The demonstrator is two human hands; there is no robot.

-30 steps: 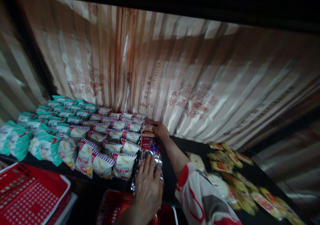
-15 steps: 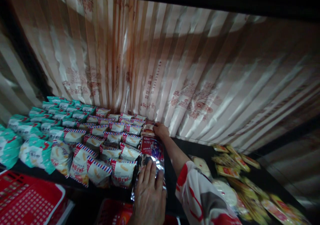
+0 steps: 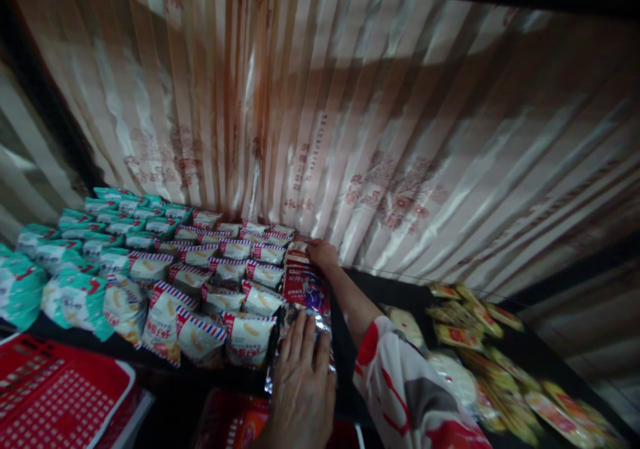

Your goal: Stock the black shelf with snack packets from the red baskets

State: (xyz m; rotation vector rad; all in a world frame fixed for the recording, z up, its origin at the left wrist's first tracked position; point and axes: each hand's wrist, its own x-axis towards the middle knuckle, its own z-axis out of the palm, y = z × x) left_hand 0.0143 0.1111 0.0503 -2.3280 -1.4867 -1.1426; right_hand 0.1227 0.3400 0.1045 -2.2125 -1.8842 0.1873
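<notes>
My left hand (image 3: 303, 377) lies flat, fingers stretched, on a shiny silver snack packet (image 3: 330, 364) at the front of a row. Behind that packet is a dark red and purple packet (image 3: 304, 288) with white lettering. Farther back, my right hand (image 3: 324, 254) reaches to the right edge of a reddish-brown and white packet (image 3: 296, 256), its fingers extended over the edge; their undersides are hidden. Directly left of this row stand several white snack bags (image 3: 250, 339) with red and blue striped tops.
Teal and white bags (image 3: 75, 299) fill the shelf's left end. Yellow packets (image 3: 457, 336) and round white packs (image 3: 453, 377) lie on the black shelf (image 3: 367, 289) at right. A pleated printed curtain (image 3: 400, 122) hangs behind. Red baskets (image 3: 65, 389) sit below the front edge.
The camera view has shifted slightly, so the curtain print sits a bit higher. Both hands stay at the same packets, with hardly any movement.
</notes>
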